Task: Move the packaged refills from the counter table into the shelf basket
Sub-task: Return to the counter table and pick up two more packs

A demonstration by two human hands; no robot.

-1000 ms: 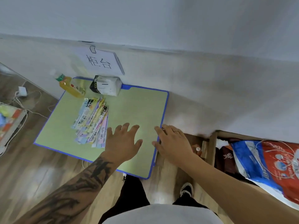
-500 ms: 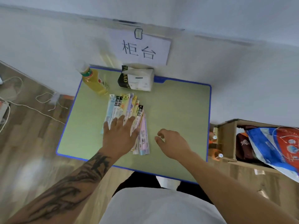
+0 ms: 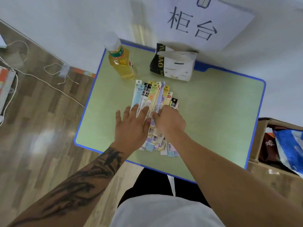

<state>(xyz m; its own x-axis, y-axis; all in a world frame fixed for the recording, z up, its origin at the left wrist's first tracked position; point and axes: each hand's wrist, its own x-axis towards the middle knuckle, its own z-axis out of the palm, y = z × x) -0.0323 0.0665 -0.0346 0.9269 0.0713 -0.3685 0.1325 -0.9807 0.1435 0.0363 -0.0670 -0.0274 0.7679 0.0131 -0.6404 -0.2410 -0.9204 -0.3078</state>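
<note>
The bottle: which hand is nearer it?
Left. The left hand lies flat on the refills, just below the bottle; the right hand curls on the refills farther right.

Glossy wood floor (image 3: 41,128), matt green table (image 3: 213,120).

The two hands cover the middle of the fanned stack of narrow colourful refill packets (image 3: 153,94), whose print is too blurred to read. The right hand (image 3: 169,121) hides its own fingertips. The white paper sign (image 3: 203,22) is cut off at the top edge. The far-right cardboard box (image 3: 260,141) runs off frame.
</note>
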